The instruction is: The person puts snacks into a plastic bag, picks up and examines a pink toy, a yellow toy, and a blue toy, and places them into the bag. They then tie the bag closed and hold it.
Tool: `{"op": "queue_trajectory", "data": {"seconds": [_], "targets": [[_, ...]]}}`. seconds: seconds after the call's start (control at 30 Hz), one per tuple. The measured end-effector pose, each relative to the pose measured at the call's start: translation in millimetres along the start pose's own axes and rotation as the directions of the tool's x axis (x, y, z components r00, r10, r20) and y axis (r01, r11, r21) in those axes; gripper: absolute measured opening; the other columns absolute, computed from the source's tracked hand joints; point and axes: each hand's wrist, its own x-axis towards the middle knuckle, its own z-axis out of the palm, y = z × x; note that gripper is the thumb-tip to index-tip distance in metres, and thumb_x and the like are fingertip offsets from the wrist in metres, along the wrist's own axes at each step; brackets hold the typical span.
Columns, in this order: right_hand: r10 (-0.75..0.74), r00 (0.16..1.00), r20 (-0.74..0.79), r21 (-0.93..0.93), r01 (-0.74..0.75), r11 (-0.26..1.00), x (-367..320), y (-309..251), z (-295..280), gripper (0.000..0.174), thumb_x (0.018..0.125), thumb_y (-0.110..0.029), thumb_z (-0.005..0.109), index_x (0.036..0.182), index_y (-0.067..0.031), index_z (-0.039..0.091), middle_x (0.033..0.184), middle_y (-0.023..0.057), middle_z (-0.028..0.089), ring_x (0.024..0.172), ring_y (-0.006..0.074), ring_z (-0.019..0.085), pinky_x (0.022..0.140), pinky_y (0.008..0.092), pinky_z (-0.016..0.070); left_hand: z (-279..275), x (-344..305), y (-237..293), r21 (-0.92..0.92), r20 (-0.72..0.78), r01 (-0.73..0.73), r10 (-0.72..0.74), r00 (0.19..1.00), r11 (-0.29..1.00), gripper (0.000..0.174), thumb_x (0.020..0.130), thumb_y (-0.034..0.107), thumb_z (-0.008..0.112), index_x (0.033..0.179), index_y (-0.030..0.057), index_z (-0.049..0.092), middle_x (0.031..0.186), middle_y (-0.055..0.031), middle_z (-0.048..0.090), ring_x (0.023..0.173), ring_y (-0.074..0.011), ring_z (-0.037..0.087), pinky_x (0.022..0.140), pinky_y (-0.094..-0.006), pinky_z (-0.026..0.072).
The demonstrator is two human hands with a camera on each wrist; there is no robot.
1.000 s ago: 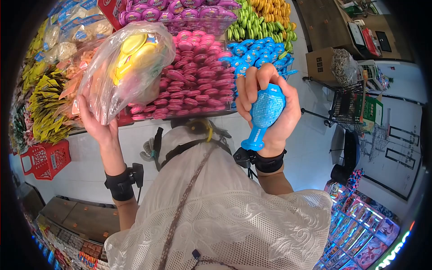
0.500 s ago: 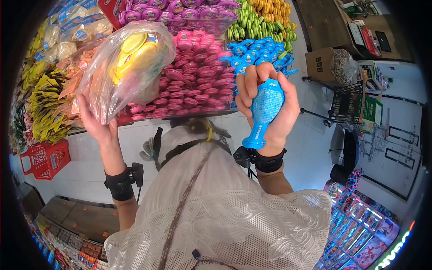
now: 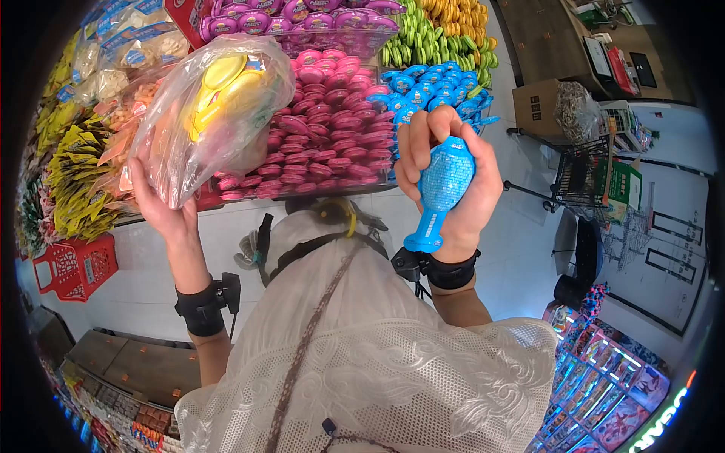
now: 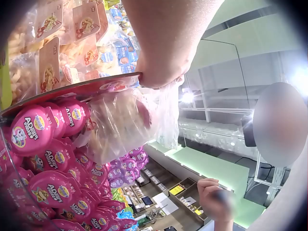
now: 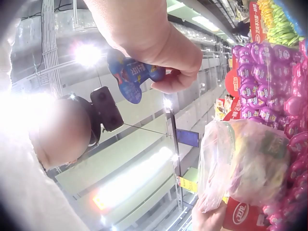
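Note:
In the head view my right hand [image 3: 472,196] holds a blue paddle-shaped packet [image 3: 445,177], its text-covered back facing up and its narrow end toward me. In the right wrist view the same packet [image 5: 130,77] sticks out beside the curled fingers. My left hand [image 3: 166,215] grips a clear plastic bag [image 3: 170,151] at its near end, over the front of the display. Inside the bag is a yellow packet [image 3: 219,94] of rounded shape, with other items blurred by the plastic. In the left wrist view, the bag [image 4: 120,125] lies over pink packets [image 4: 53,187].
Bins of pink packets [image 3: 332,128], purple packets [image 3: 310,11], blue packets [image 3: 430,87] and green packets [image 3: 411,41] line the display ahead. Bagged snacks [image 3: 83,166] fill the left side. A red basket [image 3: 83,268] sits on the floor left; a black cart [image 3: 585,174] stands right.
The blue packet in my right hand has tilted and shifted very slightly. My left hand and the bag stay in place.

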Motion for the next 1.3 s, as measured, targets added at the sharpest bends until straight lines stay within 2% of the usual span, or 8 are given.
{"op": "queue_trajectory", "data": {"seconds": [0.1, 0.2, 0.3, 1.0, 1.2, 1.3], "targets": [[-0.001, 1.000, -0.009, -0.011, 0.001, 1.000, -0.1, 0.3, 0.0, 0.028, 0.079, -0.035, 0.037, 0.074, -0.0071, 0.036, 0.061, 0.0092, 0.041, 0.051, 0.0160, 0.040, 0.038, 0.0243, 0.0331, -4.4, 1.2, -1.0, 0.000, 0.021, 0.000, 0.000, 1.000, 1.000, 0.044, 0.089, 0.031, 0.029, 0.117, -0.0030, 0.036, 0.117, -0.0156, 0.044, 0.104, -0.0281, 0.047, 0.087, -0.0410, 0.0403], [-0.003, 1.000, -0.005, -0.012, 0.003, 1.000, 0.4, 0.1, -0.3, 0.028, 0.079, -0.035, 0.037, 0.074, -0.0072, 0.036, 0.061, 0.0091, 0.041, 0.051, 0.0159, 0.040, 0.038, 0.0243, 0.0333, 3.6, -1.4, -0.3, 0.035, -0.040, -0.017, 0.018, 0.999, 0.999, 0.046, 0.090, 0.033, 0.026, 0.118, -0.0033, 0.035, 0.116, -0.0173, 0.043, 0.103, -0.0270, 0.047, 0.085, -0.0387, 0.0401], [0.000, 1.000, -0.015, -0.007, -0.001, 1.000, 0.0, 0.0, -0.2, 0.028, 0.079, -0.035, 0.038, 0.074, -0.0072, 0.036, 0.061, 0.0090, 0.042, 0.051, 0.0157, 0.040, 0.038, 0.0243, 0.0334, -3.9, 0.8, -1.3, -0.030, 0.008, -0.004, 0.004, 1.000, 1.000, 0.043, 0.089, 0.031, 0.030, 0.115, -0.0023, 0.039, 0.116, -0.0153, 0.044, 0.103, -0.0275, 0.048, 0.087, -0.0409, 0.0405], [-0.001, 1.000, -0.024, 0.005, 0.001, 1.000, -0.4, -0.6, -1.1, 0.028, 0.079, -0.035, 0.037, 0.074, -0.0070, 0.038, 0.062, 0.0085, 0.042, 0.052, 0.0157, 0.041, 0.039, 0.0246, 0.0341, 5.9, -1.9, 0.7, 0.026, -0.053, -0.005, 0.007, 0.999, 1.000, 0.047, 0.089, 0.033, 0.027, 0.118, -0.0038, 0.035, 0.117, -0.0176, 0.043, 0.106, -0.0267, 0.045, 0.086, -0.0392, 0.0394], [-0.034, 0.991, -0.133, 0.003, 0.034, 0.999, 14.1, 13.3, -15.1, 0.026, 0.083, -0.032, 0.034, 0.076, -0.0071, 0.040, 0.065, 0.0073, 0.044, 0.053, 0.0155, 0.040, 0.042, 0.0266, 0.0329, -6.1, 3.2, -3.3, 0.007, -0.006, -0.021, 0.021, 1.000, 1.000, 0.045, 0.089, 0.033, 0.030, 0.111, -0.0046, 0.041, 0.111, -0.0164, 0.048, 0.099, -0.0252, 0.050, 0.083, -0.0371, 0.0419], [-0.149, 0.970, -0.192, -0.093, 0.133, 0.987, 31.4, 24.1, -3.0, 0.028, 0.085, -0.032, 0.031, 0.079, -0.0074, 0.042, 0.068, 0.0073, 0.046, 0.056, 0.0160, 0.042, 0.044, 0.0271, 0.0332, -7.9, 3.3, -4.3, -0.012, 0.008, -0.030, 0.030, 1.000, 0.999, 0.043, 0.089, 0.031, 0.031, 0.109, -0.0052, 0.043, 0.108, -0.0167, 0.050, 0.095, -0.0241, 0.052, 0.081, -0.0351, 0.0434]]}}
